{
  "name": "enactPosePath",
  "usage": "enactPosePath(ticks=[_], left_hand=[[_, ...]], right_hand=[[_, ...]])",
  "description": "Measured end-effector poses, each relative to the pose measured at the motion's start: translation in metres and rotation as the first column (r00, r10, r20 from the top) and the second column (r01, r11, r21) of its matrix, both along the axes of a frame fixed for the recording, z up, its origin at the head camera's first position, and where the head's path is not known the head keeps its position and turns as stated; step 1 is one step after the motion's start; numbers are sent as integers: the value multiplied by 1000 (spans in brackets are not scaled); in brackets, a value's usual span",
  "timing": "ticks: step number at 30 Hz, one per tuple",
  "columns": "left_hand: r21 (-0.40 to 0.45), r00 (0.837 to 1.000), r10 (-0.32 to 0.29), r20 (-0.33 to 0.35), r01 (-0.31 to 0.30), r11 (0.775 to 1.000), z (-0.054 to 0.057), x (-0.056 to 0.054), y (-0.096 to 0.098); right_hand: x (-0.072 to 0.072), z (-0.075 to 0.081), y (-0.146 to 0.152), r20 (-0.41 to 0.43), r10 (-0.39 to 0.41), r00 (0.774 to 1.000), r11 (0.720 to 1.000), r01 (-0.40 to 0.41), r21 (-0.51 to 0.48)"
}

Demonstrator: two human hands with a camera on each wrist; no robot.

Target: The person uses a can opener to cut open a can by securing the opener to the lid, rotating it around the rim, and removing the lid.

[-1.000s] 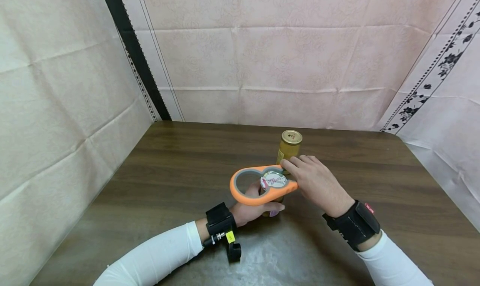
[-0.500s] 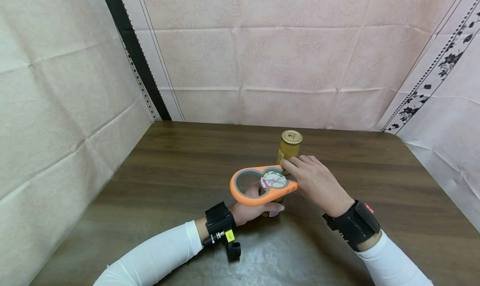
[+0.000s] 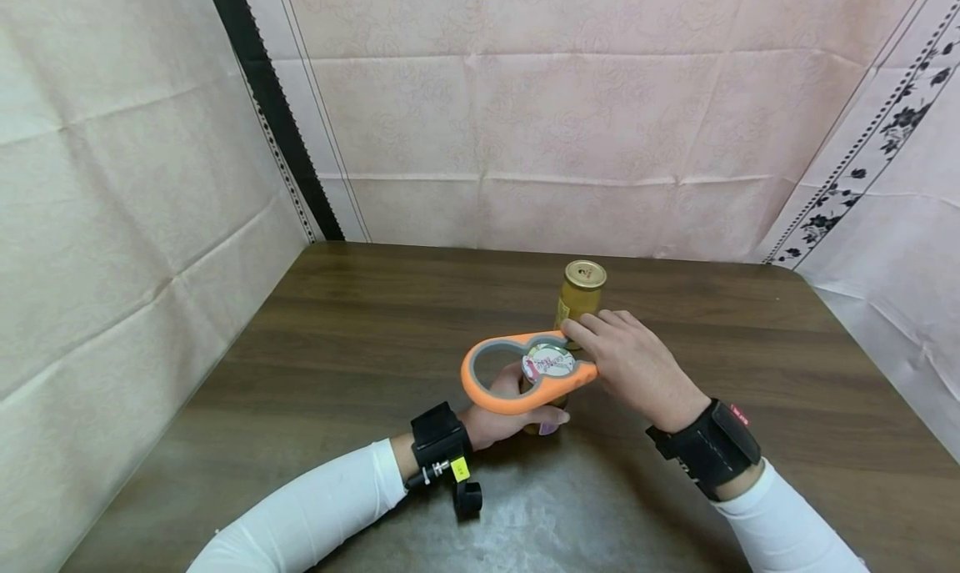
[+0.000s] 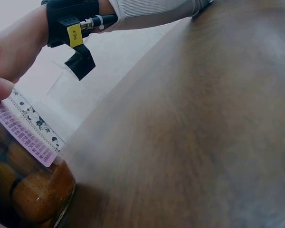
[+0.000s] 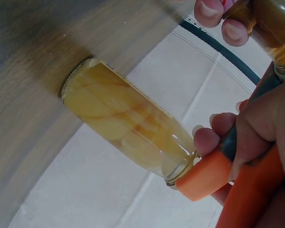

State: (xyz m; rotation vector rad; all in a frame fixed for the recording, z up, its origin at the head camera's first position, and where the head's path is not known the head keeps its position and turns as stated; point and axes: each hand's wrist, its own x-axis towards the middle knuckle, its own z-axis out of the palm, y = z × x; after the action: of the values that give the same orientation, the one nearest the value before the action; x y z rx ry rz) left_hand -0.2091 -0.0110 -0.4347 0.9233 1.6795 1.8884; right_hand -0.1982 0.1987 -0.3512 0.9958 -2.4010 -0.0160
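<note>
My left hand [image 3: 495,427] grips a glass jar [image 4: 38,194] of round brownish fruit with a purple-edged label, low on the table. On the jar's white lid with pink print [image 3: 548,361] sits an orange and grey jar opener [image 3: 504,404], its smaller opening around the lid and its larger loop to the left. My right hand [image 3: 637,364] holds the opener's handles, fingers curled round them in the right wrist view. Just behind the opener stands a second jar [image 5: 128,121], yellow with a gold lid [image 3: 585,273]. The right fingers hide part of it in the head view.
The brown wooden table [image 3: 360,323] has its far edge against a pale cloth backdrop [image 3: 570,139]. Another cloth [image 3: 135,223] hangs along the left side. Black camera straps [image 3: 442,441] sit on both wrists.
</note>
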Motion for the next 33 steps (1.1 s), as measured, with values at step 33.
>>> enactPosePath(ticks=[33], left_hand=[[257, 941, -230, 250, 164, 952, 0, -5, -10]], right_hand=[[-8, -1, 2, -35, 70, 997, 998, -70, -7]])
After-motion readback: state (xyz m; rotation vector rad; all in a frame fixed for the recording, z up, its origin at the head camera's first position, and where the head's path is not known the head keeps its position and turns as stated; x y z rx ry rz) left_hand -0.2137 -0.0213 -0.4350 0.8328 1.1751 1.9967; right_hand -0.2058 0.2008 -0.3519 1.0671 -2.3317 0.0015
